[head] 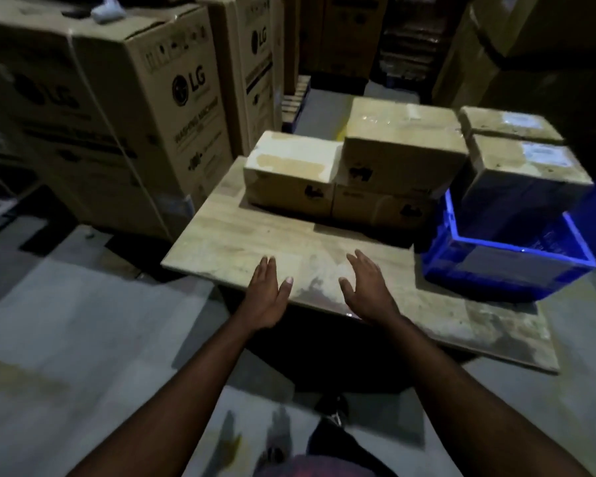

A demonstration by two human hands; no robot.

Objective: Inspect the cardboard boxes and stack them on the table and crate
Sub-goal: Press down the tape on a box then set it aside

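Head view: the left hand [265, 290] and right hand [367, 289] hover spread and empty, palms facing each other, over the near edge of the wooden table [241, 235]. Beyond the fingertips lie three cardboard boxes [289, 173], long axes across the table, one stacked atop another. Right of the right hand, a blue crate [510, 249] carries two more boxes [527, 173].

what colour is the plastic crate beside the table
Bright blue plastic crate, clearest in the head view.
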